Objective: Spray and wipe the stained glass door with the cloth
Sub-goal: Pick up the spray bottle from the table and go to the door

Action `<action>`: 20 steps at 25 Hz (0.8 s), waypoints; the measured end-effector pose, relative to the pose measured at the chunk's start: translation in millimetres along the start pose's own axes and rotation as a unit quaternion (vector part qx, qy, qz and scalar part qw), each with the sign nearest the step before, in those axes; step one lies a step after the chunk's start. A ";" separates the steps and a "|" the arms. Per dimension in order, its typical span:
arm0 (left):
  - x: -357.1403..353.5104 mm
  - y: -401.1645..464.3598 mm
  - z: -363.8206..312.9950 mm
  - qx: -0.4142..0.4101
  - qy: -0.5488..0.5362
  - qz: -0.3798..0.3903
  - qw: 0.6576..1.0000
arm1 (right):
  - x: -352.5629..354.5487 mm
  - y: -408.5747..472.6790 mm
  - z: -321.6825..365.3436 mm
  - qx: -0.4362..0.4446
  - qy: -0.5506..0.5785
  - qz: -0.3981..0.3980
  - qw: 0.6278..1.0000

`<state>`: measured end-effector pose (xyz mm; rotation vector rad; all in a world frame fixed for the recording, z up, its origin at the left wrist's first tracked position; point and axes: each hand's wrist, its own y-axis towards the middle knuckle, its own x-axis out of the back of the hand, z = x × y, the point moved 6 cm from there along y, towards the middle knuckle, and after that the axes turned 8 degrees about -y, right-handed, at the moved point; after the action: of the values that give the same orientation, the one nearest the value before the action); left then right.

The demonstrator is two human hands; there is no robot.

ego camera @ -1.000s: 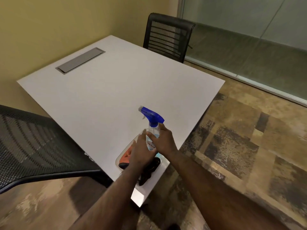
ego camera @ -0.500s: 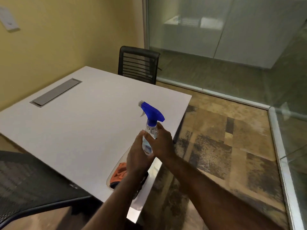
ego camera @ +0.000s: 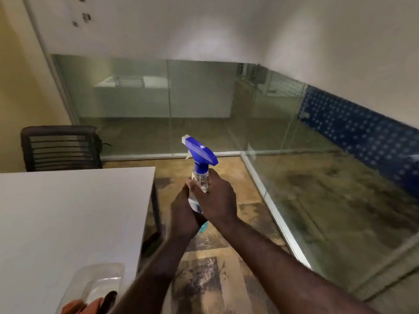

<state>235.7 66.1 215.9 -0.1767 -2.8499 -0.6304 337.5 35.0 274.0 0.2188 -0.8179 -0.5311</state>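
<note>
A clear spray bottle [ego camera: 199,180] with a blue trigger head stands upright in mid-air, held by both hands past the table's right edge. My left hand [ego camera: 183,214] wraps its lower body from the left. My right hand [ego camera: 217,198] grips its neck and shoulder from the right. The nozzle points left. An orange cloth [ego camera: 79,305] lies in a clear plastic tray [ego camera: 99,277] on the table's near corner, beside a dark item. Glass walls [ego camera: 340,200] stand ahead and to the right; which panel is the door I cannot tell.
A white table [ego camera: 68,218] fills the left side. A black mesh chair [ego camera: 59,148] stands at its far end against the glass partition [ego camera: 158,105]. Patterned carpet floor [ego camera: 204,279] lies under my arms. A metal floor rail [ego camera: 276,216] runs along the right glass.
Both hands lifted the spray bottle out of the tray and carried it right, off the table. My view swung right and up toward the glass walls.
</note>
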 end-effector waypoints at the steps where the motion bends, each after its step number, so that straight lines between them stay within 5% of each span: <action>1: -25.1 2.1 -11.3 -0.005 -0.014 0.023 1.000 | 23.8 -0.4 -16.0 -0.023 -0.012 -0.024 0.999; 7: -189.4 -33.5 -88.1 -0.034 -0.088 0.187 0.978 | 169.1 -39.1 -117.1 -0.137 -0.095 -0.135 0.977; 16: -385.3 -138.5 -236.8 -0.105 -0.056 0.353 0.928 | 401.1 -135.0 -201.5 -0.230 -0.185 -0.300 0.907; 20: -448.4 -190.5 -323.2 -0.171 -0.105 0.433 0.879 | 501.4 -183.3 -218.0 -0.244 -0.198 -0.369 0.875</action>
<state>698.9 -275.3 319.3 -1.5399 -2.3990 -0.9022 714.6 -389.2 375.8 -0.0646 -0.9555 -1.5238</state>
